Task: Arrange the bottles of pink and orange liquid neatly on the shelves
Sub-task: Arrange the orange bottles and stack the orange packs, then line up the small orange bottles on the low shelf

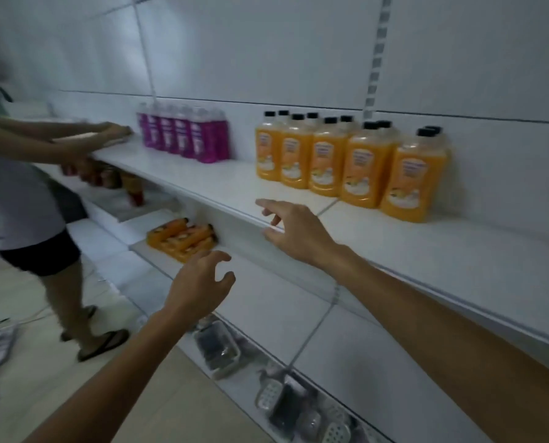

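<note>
My left hand (pixel 199 279) and right hand (pixel 295 231) both empty, fingers spread; rushed grab at the lying orange bottles (pixel 182 239) just past the left cd scatter the stack, imo.

Orange bottles' (pixel 340 161) labels are too blurred to read.

One wide-angle view from the person's head looks forward and down, turned left along the white shelves (pixel 222 183), which stand close and run slanted across the frame. The floor (pixel 17 302) shows lower left.
</note>
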Demonstrator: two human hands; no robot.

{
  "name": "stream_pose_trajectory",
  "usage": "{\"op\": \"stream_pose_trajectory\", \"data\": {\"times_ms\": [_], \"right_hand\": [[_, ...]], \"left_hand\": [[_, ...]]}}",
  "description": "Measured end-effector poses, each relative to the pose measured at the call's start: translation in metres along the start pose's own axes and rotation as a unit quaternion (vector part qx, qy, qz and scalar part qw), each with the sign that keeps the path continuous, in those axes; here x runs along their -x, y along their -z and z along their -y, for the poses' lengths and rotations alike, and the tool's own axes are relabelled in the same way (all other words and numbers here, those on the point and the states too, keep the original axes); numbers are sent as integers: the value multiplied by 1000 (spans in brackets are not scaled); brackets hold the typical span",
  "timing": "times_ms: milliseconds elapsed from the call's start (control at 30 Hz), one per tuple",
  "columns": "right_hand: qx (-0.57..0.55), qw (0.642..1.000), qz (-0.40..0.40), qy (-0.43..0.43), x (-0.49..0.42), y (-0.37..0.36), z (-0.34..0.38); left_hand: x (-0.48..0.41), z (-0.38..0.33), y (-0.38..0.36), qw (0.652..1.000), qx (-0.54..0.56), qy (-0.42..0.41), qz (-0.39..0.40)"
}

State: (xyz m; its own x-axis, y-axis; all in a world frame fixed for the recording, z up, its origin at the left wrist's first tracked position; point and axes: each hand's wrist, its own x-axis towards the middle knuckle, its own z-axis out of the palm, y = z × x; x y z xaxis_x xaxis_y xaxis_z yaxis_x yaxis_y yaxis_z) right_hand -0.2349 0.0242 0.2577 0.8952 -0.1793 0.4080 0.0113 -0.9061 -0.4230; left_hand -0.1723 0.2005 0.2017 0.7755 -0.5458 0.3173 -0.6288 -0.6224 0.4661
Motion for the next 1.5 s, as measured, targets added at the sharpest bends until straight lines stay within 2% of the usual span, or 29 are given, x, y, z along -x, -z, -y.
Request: {"op": "stream_pose_trajectory", "data": {"times_ms": [100, 300, 467, 633, 767, 900, 1067, 1233, 1367, 1433, 1500], "right_hand": [[-26, 999, 38, 13, -25, -68, 30], [-74, 989, 124, -39, -54, -177, 50], [-103, 978, 157, -87, -94, -233, 38], [-135, 964, 169, -152, -155, -291, -3], [-131, 962, 159, -179, -221, -345, -30], [-135, 969, 161, -131, -291, -399, -22], [-173, 960, 154, -160, -350, -449, -28], [-165, 942, 128, -263, -394, -484, -64], [-158, 926, 45, -339, -430, -519, -82], [-153, 901, -9, -406, -440, -544, -93], [-152, 860, -24, -487, -442, -574, -114]], "left_hand": [[1, 65, 20, 999, -12, 33, 16], [7, 161, 31, 998, -3, 59, 38], [-21, 216, 16, 996, 11, 78, 46], [-88, 274, -17, 994, 27, 82, 73], [-154, 319, -47, 990, 50, 99, 86], [-214, 367, -60, 988, 63, 98, 102], [-272, 429, -59, 985, 52, 121, 110], [-341, 496, -66, 980, 53, 127, 146], [-409, 545, -82, 977, 58, 93, 184], [-437, 570, -90, 974, 76, 66, 205], [-461, 595, -98, 966, 93, 46, 236]]}}
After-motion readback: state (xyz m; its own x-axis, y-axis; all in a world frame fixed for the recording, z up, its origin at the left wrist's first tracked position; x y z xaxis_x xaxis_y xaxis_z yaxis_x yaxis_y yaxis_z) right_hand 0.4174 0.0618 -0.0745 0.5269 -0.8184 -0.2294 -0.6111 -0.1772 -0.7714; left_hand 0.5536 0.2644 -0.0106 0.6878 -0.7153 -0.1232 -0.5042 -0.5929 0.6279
